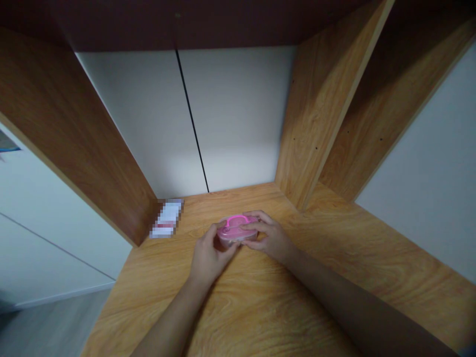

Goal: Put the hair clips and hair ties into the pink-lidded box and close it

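Nearest, over a light-brown wood-grain desk (pixel 238 312), the left hand (pixel 211 259) and right hand (pixel 268 237) both hold a translucent pink plastic case (pixel 237 229) with a curved handle. Farther left lies a blurred white packet (pixel 166 218).

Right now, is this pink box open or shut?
Shut, it seems: the pink plastic box has its lid lying flat on its clear base, no gap showing, between your left hand and right hand.

You have a blurred white card (pixel 166 218) on the wooden desk (pixel 334 258), tucked beside the left wooden divider (pixel 74 134), below a white wall (pixel 238 119) with a black seam.
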`<state>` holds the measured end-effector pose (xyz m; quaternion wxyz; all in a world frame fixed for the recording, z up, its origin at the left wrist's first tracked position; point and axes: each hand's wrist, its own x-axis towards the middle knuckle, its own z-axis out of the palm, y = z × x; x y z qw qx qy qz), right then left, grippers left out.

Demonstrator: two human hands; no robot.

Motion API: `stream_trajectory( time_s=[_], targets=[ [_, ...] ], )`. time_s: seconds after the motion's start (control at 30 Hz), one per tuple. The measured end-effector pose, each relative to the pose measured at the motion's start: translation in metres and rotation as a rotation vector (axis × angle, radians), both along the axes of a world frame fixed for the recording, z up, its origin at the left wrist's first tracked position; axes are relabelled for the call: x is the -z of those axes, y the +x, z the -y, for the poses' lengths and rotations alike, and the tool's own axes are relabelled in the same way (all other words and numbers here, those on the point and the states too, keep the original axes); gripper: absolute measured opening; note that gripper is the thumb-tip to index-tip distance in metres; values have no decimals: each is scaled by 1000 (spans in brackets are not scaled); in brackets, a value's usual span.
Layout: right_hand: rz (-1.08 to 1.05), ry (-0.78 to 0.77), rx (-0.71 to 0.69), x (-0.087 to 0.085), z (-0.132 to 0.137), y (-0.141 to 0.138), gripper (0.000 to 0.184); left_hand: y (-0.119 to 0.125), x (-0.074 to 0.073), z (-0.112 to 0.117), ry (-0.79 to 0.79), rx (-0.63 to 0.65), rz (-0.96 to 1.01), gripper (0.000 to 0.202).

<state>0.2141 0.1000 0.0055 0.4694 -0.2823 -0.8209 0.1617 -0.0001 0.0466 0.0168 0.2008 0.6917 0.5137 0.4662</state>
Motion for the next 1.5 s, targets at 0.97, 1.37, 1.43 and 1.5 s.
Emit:
stream_trajectory(
  time_s=[0.97, 1.37, 1.43, 1.5],
  targets=[
    [117, 39, 53, -7, 8, 2, 43, -5, 3, 0, 23, 39, -31, 52],
    [134, 47, 61, -6, 8, 7, 53, -10, 13, -1, -4, -14, -53, 73],
    [133, 35, 62, -8, 9, 8, 55, -11, 14, -1, -11, -17, -53, 74],
    [139, 21, 62, -11, 11, 9, 56, -12, 15, -2, -6, -13, -53, 74]
  ],
)
